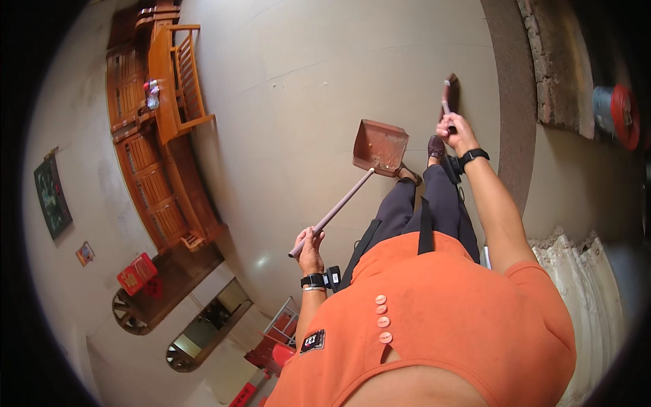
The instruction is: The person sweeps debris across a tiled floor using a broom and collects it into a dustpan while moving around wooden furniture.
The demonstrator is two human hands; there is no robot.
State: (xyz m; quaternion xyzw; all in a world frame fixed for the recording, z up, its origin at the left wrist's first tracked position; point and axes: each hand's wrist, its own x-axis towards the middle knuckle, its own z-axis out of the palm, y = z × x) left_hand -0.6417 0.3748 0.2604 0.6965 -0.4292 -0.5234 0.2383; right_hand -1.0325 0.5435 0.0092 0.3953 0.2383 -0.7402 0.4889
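Observation:
My left hand (309, 249) is closed around the upper end of a dustpan's long handle (341, 206). At its far end, the reddish-brown dustpan (380, 145) lies by my shoe, with bits of debris inside. My right hand (456, 131) grips the handle of a broom (447, 89), seen nearly end-on, so its head shows only as a narrow dark reddish shape beyond my hand. The broom is ahead of my other shoe, to the right of the dustpan and apart from it.
Small pale specks (274, 85) lie on the tiled floor (305, 122). A wooden table (165, 84) and a wooden bench (152, 188) stand at the left. On the right are a dark floor strip (513, 112), a rough-edged ledge (562, 66), a red-and-grey bucket (605, 109) and a pale curtain (580, 305).

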